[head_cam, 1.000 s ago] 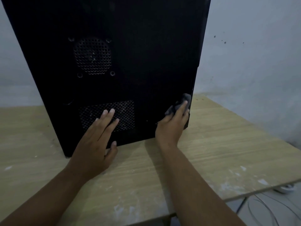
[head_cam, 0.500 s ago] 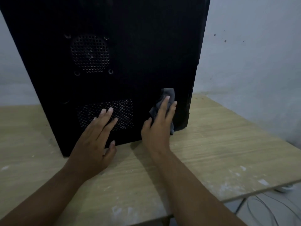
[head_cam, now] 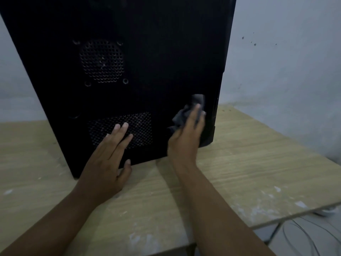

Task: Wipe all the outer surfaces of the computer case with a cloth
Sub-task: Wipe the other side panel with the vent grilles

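Note:
A tall black computer case (head_cam: 156, 52) stands upright on the wooden table (head_cam: 258, 163), its side panel facing me with a round vent above and a rectangular vent below. My left hand (head_cam: 108, 159) lies flat against the lower vent, fingers spread, thumb at the case's bottom edge. My right hand (head_cam: 186, 137) presses a dark grey cloth (head_cam: 191, 111) against the panel near its lower right corner. Part of the cloth sticks out above and left of my fingers.
A pale wall (head_cam: 286, 71) rises close behind and to the right of the case. The table's right edge runs diagonally, with cables (head_cam: 304, 235) on the floor beyond it. White paint specks mark the tabletop near the front.
My right hand with the cloth slid left across the panel's lower part, then back right toward the corner. The left hand has stayed on the lower vent.

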`<state>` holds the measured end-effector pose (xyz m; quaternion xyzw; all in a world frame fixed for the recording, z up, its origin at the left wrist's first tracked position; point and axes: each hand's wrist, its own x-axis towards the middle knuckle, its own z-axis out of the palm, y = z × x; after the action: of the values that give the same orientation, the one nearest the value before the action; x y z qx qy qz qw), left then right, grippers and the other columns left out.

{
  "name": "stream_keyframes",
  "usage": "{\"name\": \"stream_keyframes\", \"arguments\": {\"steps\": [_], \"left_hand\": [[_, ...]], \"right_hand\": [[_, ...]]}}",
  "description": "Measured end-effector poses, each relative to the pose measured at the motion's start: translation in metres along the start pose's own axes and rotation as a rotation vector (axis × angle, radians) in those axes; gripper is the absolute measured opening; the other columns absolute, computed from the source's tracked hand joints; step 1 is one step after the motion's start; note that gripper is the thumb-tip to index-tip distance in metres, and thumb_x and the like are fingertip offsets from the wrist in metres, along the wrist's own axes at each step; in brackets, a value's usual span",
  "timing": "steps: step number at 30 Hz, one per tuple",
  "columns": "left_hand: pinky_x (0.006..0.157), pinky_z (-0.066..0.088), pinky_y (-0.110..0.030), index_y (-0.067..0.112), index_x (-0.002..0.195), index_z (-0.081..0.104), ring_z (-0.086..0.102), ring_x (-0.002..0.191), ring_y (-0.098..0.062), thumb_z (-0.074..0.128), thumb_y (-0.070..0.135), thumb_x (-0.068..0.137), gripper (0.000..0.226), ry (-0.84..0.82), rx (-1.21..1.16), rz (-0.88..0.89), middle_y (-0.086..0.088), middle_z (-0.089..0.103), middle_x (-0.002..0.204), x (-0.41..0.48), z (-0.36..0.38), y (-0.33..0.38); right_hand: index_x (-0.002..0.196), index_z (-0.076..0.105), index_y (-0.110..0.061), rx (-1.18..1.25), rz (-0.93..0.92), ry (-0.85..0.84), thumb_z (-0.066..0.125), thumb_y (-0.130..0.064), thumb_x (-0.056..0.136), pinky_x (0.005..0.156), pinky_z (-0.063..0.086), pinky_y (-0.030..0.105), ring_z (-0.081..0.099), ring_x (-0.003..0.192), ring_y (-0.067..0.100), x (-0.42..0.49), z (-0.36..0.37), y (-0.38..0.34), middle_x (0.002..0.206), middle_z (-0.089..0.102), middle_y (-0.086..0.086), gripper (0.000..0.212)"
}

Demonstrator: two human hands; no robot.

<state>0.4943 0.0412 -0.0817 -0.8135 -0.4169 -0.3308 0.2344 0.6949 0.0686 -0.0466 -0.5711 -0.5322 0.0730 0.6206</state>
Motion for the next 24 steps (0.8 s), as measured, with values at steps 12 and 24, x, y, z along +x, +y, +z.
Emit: {"name": "stream_keyframes", "arguments": {"steps": [12,24], "left_hand": [[0.124,0.021,-0.046,-0.003,0.146,0.044,0.019,0.154,-0.028,0.044,0.023,0.094,0.058,0.002,-0.026,-0.01,-0.012,0.023,0.165,0.001,0.002,0.001],[0.125,0.019,-0.043,-0.002,0.146,0.045,0.018,0.154,-0.027,0.044,0.023,0.094,0.058,-0.007,-0.023,-0.018,-0.01,0.022,0.165,0.002,0.001,0.001]], "right_hand": [[0.116,0.049,-0.012,0.217,0.754,-0.031,0.051,-0.029,0.096,0.039,0.046,0.022,0.064,0.08,0.024,0.022,-0.025,0.025,0.092,0.057,0.002,0.026],[0.089,0.06,-0.01,0.261,0.722,-0.099,0.053,-0.027,0.096,0.028,0.031,0.014,0.057,0.065,0.015,0.006,-0.033,0.001,0.081,0.06,0.004,0.02]]}}
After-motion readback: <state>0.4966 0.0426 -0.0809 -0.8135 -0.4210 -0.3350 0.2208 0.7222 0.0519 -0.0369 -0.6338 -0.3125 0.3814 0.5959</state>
